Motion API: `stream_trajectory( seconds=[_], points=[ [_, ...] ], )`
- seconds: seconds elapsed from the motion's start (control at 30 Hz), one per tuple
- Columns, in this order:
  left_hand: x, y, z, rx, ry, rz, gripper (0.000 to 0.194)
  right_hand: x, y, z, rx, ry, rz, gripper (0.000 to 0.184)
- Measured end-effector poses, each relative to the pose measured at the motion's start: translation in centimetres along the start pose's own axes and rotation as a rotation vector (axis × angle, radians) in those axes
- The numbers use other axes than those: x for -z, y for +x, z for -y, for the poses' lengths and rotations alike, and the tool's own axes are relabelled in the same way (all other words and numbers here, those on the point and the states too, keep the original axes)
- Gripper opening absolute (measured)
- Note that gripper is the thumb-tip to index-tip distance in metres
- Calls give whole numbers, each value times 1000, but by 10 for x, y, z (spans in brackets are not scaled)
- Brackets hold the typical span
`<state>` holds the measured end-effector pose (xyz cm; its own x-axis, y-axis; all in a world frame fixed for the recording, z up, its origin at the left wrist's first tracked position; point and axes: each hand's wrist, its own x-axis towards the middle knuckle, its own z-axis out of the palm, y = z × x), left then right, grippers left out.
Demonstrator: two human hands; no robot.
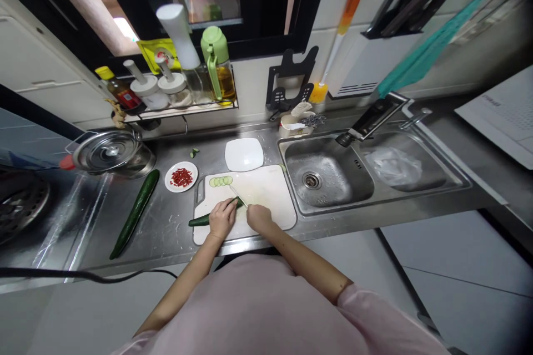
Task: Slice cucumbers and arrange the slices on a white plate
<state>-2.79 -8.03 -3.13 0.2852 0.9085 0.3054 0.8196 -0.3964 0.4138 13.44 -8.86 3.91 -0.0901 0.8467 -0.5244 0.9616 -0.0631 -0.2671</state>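
Observation:
My left hand (222, 217) is closed over a cut cucumber (200, 222), pressing it to the white cutting board (275, 194). In my right hand (259, 218) is a knife (238, 196), its thin blade beside the cucumber's right end. A short row of pale cucumber slices (220, 181) lies overlapping near the board's upper left. Behind the board sits a white square plate (244, 154). To the left are a round white plate (170, 179) of chopped red pieces (182, 177) and a whole cucumber (135, 213) on the counter.
The double sink (328, 199) adjoins the board's right side, with a black faucet (366, 119) above it. A lidded steel pot (112, 152) stands at the left. Bottles and jars line a wall rack (179, 110). Small green cucumber ends (194, 152) lie behind the round plate.

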Motion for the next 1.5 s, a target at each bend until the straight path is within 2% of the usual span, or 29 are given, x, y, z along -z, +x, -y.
stream_trajectory(
  seconds=[0.1, 0.2, 0.43, 0.67, 0.77, 0.83, 0.9, 1.03, 1.13, 1.3, 1.5],
  points=[
    [2, -1, -3, 9, -40, -7, 27, -4, -4, -11, 25, -27, -95, 31],
    [3, -2, -8, 41, -34, 5, 24, -3, -10, -24, -31, -83, -173, 33],
    [3, -6, -18, 181, -34, -44, 25, 15, -20, -46, -115, -159, -331, 46],
    [7, -6, -25, 276, -80, -107, 24, 21, -25, -53, -137, -150, -378, 55],
    [13, 1, -32, 324, -98, -170, 26, 23, -27, -55, -119, -169, -375, 58],
    [19, 11, -39, 302, -112, -176, 29, 23, -29, -56, -87, -194, -381, 59],
    [26, 25, -46, 247, -120, -136, 32, 25, -31, -57, -53, -217, -392, 58],
    [36, 53, -60, 79, -105, 56, 34, 27, -37, -55, 5, -248, -409, 58],
    [38, 64, -65, 0, -77, 160, 32, 29, -41, -53, 33, -269, -417, 56],
    [36, 68, -71, 19, -79, 227, 27, 29, -45, -57, 31, -301, -453, 56],
    [33, 68, -78, 58, -133, 256, 17, 27, -46, -64, 2, -334, -435, 54]
  ],
)
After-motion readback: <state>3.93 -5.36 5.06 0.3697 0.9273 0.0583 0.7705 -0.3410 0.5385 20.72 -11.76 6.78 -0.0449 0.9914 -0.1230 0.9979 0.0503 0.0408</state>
